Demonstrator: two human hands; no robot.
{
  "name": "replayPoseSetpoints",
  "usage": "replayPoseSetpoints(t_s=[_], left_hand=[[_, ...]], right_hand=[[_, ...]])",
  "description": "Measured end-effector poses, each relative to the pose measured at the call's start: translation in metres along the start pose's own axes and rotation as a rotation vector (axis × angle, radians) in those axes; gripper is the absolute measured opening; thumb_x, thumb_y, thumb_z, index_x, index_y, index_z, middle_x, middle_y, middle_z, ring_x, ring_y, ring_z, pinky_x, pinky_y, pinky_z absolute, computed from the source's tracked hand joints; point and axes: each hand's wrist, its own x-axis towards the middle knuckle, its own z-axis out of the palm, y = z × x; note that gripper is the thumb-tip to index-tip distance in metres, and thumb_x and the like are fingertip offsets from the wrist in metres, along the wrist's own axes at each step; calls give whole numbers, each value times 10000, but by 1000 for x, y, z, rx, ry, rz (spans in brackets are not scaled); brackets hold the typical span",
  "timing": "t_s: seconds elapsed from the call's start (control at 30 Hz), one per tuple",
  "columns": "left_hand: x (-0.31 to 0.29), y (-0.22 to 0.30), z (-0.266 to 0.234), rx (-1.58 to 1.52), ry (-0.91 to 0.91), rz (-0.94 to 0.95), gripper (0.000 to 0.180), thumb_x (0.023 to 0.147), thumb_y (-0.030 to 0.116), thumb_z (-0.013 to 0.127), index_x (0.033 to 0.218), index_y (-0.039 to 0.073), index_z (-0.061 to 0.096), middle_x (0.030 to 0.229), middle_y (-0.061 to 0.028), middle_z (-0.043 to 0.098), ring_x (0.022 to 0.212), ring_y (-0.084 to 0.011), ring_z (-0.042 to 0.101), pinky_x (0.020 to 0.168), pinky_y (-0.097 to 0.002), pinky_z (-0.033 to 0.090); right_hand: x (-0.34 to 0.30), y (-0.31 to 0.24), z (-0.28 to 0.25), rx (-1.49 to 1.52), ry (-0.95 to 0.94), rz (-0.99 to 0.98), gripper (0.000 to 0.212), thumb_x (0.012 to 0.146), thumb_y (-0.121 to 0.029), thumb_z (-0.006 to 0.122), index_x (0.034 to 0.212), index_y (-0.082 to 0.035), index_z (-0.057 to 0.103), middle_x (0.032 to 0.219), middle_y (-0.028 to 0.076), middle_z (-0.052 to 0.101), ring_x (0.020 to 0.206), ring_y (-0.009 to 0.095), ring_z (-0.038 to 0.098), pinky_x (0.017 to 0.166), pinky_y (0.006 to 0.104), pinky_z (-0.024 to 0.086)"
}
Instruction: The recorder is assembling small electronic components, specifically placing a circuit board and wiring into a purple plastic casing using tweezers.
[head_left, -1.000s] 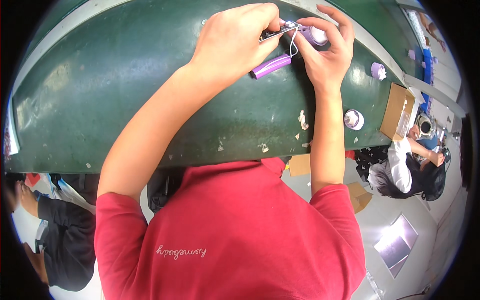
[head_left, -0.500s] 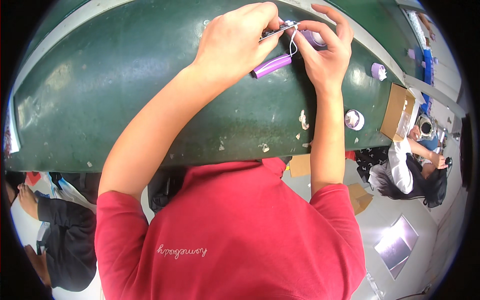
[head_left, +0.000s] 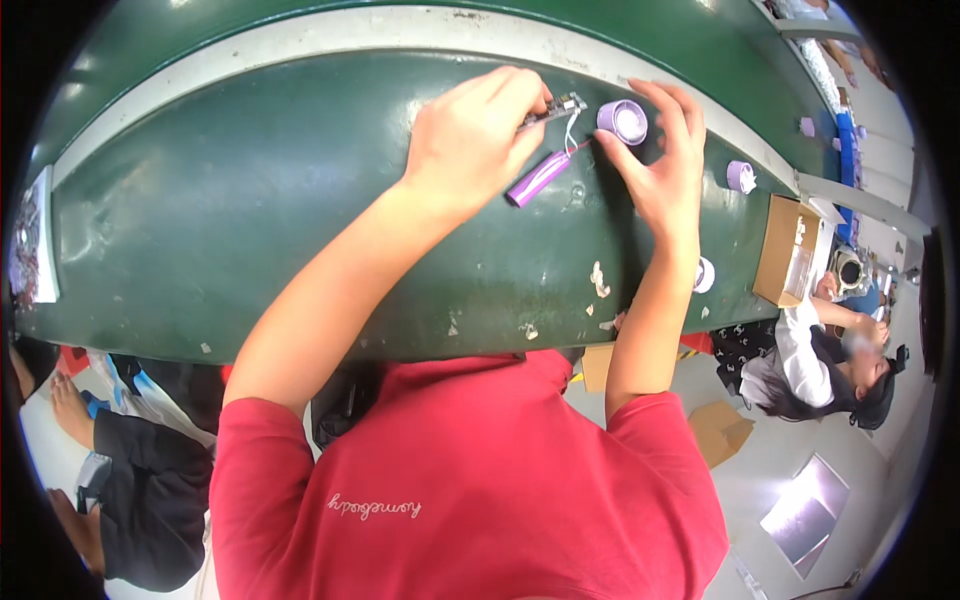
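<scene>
My left hand [head_left: 470, 135] pinches a small circuit board [head_left: 568, 106] with a white connector at its end. Thin wires run from the board down to a purple cylindrical battery [head_left: 540, 180], lying on the green table. My right hand [head_left: 668, 165] is open, with thumb and fingers spread around a round lilac housing [head_left: 622, 122] with a white inside. Its thumb tip is at the housing's near left rim; whether it touches is hard to tell.
Another lilac ring part [head_left: 741, 177] lies to the right, and a further one [head_left: 704, 274] is partly behind my right forearm. A cardboard box [head_left: 785, 250] stands at the table's right end. Scraps [head_left: 599, 280] lie near the front edge. Other people sit at both sides.
My right hand has come away from the board's connector and moved to the lilac housing, its fingers spread. My left hand still holds the board. The view has shifted, so the table appears lower.
</scene>
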Motion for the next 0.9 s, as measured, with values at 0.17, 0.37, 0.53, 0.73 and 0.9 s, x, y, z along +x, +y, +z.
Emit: replayPoseSetpoints(t_s=[0.17, 0.37, 0.53, 0.73, 0.9], left_hand=[[2, 3, -3, -57, 39, 110, 203, 764, 1, 779, 914, 21, 644, 989, -82, 747, 841, -247, 729, 731, -321, 587], [1, 5, -2, -145, 34, 293, 223, 760, 73, 785, 930, 55, 643, 934, -51, 713, 803, -232, 714, 662, -339, 576], [-5, 5, -4, -165, 24, 280, 236, 757, 78, 792, 935, 59, 638, 959, -61, 710, 802, -243, 714, 674, -351, 580], [-3, 6, -2, -147, -171, -96, 232, 900, 145, 718, 1033, 70, 545, 916, -115, 706, 796, -352, 707, 657, -443, 570], [2, 1, 6, -370, -142, -295, 247, 1027, 206, 608, 1132, 55, 443, 809, -153, 732, 768, -430, 708, 667, -520, 545]], right_hand=[[2, 18, -20, 27, -33, 228, 447, 783, -110, 816, 1211, -98, 689, 1071, 60, 622, 627, 114, 453, 634, 268, 458], [-2, 9, -16, 641, -231, 450, 595, 809, 47, 741, 1362, -60, 550, 1180, 94, 615, 831, 153, 662, 775, 314, 588], [9, -22, 14, 1065, -172, 110, 574, 936, 111, 540, 1492, 8, 441, 1480, 188, 511, 1208, 280, 639, 1012, 386, 545], [24, 0, 16, 640, 107, 187, 336, 934, -2, 653, 1268, -16, 635, 1268, 74, 655, 1119, 176, 632, 870, 308, 555], [100, -30, 39, 137, 59, 44, 514, 870, -241, 780, 1315, -35, 626, 1293, 221, 605, 1159, 358, 618, 937, 422, 533]])
